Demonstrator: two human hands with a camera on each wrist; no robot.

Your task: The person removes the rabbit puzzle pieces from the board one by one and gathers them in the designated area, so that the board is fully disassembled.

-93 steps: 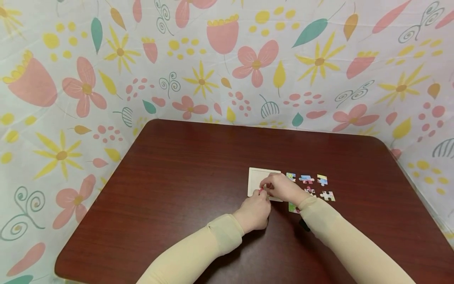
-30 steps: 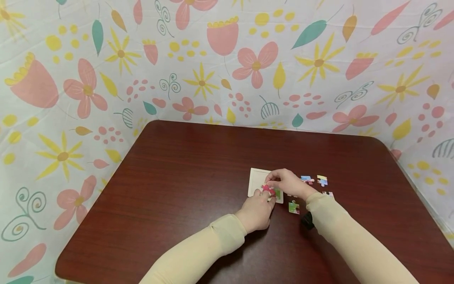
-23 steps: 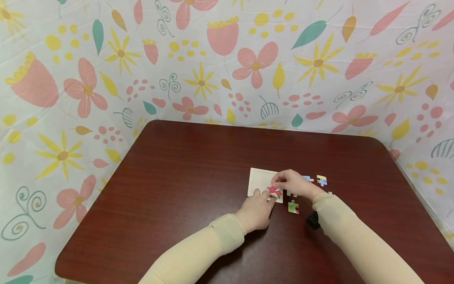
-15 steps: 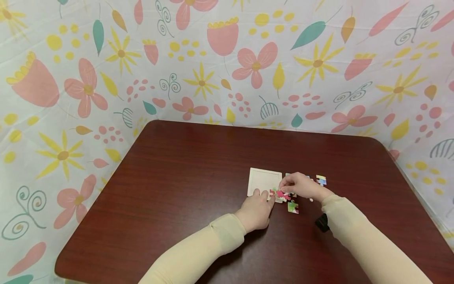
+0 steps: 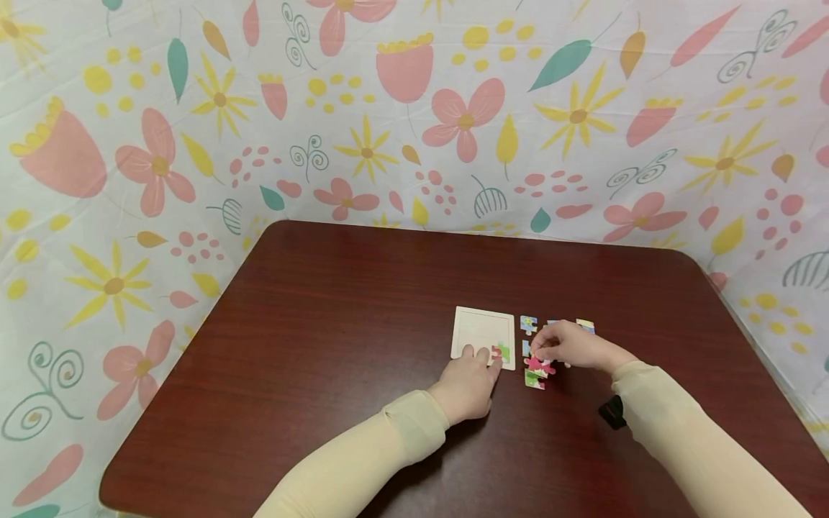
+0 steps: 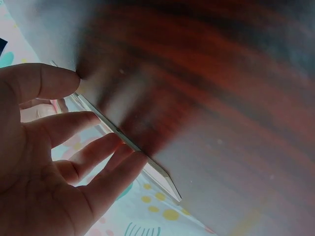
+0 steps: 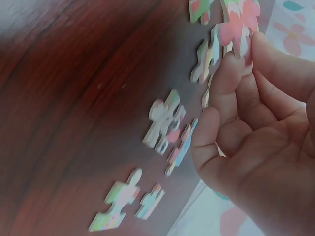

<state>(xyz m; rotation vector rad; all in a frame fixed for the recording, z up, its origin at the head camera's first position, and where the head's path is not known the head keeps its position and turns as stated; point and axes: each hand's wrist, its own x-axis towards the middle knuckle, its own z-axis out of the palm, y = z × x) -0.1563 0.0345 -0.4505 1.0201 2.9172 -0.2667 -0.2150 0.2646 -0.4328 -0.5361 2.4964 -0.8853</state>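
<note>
My left hand (image 5: pixel 465 385) lies at the near edge of a small pale square puzzle tray (image 5: pixel 479 327), extended fingers touching its rim; the left wrist view shows the fingertips along the edge. A green-and-red jigsaw piece (image 5: pixel 502 352) sits in the tray's near right corner. To the right of the tray, my right hand (image 5: pixel 573 345) pinches a pink-red jigsaw piece (image 7: pixel 238 24) between thumb and fingers. That piece hovers over or near a green jigsaw piece (image 5: pixel 535 381) on the table; whether they touch I cannot tell.
Several loose jigsaw pieces lie right of the tray, among them a blue one (image 5: pixel 527 323) and a yellow-and-blue one (image 5: pixel 586 326), some partly behind the right hand. Below that hand the right wrist view shows more, including a pale piece (image 7: pixel 165 120). A flowered cloth (image 5: pixel 414 144) borders the brown table (image 5: pixel 350 302).
Over the last second my right hand has carried the pink-red piece from above the tray rightward to the loose pieces, uncovering the green-and-red piece. The left hand has stayed at the tray's edge.
</note>
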